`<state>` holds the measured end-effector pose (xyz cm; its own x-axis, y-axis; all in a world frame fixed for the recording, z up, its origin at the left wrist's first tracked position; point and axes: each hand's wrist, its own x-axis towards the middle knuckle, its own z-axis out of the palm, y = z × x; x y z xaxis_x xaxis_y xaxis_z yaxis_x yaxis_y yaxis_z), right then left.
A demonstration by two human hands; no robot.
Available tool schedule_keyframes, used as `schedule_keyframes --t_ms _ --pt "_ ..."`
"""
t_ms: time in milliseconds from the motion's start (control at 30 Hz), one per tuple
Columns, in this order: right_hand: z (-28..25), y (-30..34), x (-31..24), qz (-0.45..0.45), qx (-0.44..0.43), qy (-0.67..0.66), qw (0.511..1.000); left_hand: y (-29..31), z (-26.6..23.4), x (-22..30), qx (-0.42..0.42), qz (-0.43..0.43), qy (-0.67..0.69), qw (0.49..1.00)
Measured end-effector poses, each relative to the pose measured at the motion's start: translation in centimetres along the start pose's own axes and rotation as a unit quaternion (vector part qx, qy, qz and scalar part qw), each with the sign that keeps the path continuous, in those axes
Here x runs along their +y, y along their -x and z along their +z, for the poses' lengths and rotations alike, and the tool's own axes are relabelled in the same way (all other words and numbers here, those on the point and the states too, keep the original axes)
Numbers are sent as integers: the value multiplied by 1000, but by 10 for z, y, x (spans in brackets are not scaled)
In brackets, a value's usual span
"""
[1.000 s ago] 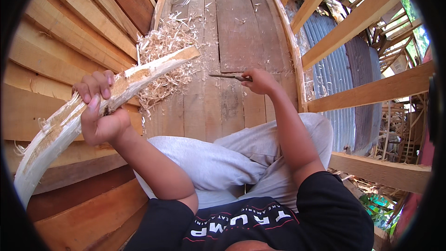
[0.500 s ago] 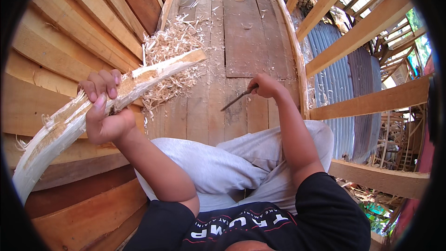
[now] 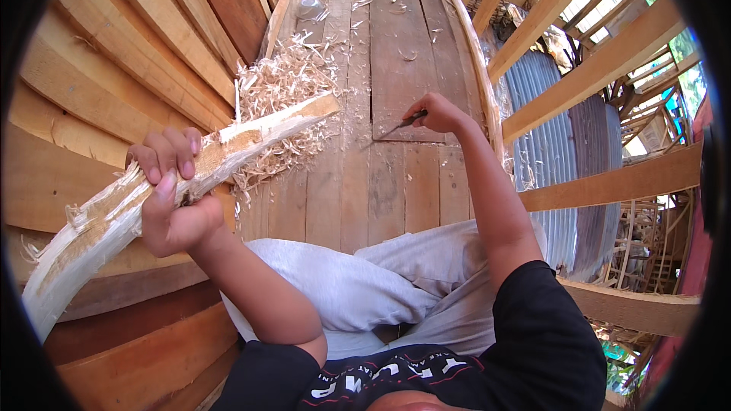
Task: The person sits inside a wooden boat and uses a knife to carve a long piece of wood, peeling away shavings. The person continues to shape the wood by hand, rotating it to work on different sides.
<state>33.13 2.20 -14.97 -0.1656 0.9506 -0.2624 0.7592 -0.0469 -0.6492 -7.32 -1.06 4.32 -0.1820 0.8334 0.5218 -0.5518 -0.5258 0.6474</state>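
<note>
My left hand (image 3: 175, 186) is wrapped round a thick, curved, pale piece of wood (image 3: 263, 128) with its bark stripped. The wood slants from the lower left up to its cut end near the middle, with frayed curls along its upper side. Away to the right, my right hand (image 3: 439, 114) is closed on the dark handle of a knife (image 3: 406, 125). Its thin blade points down and left over the floorboards, apart from the wood.
A heap of wood shavings (image 3: 293, 68) lies behind the wood. Beyond it stands a small clear cup (image 3: 310, 8). Upright planks (image 3: 114, 68) wall the left side; wooden rails (image 3: 609, 181) and corrugated metal sheets (image 3: 539, 137) are at right. My legs (image 3: 343, 281) are folded in front.
My right hand has moved farther away over the floor with the knife, and the blade now looks more foreshortened. My left hand keeps its hold on the wood, nearly unmoved.
</note>
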Motion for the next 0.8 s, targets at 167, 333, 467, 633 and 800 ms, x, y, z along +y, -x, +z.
schedule_keyframes --t_ms 167,333,467,633,800 --pt "-8 -21 -4 17 -7 116 993 1 -3 -3 1 -4 -7 1000" --pt "-24 -35 1 13 53 55 997 0 -2 -5 6 2 1 1000" --pt "-9 -38 -9 -23 -199 85 976 0 -6 -5 11 7 -4 1000" --pt "-21 -56 13 76 124 48 988 0 -4 -4 12 6 -10 1000" --pt "-3 -53 -5 -49 -194 72 977 0 -8 -3 4 10 -9 1000"
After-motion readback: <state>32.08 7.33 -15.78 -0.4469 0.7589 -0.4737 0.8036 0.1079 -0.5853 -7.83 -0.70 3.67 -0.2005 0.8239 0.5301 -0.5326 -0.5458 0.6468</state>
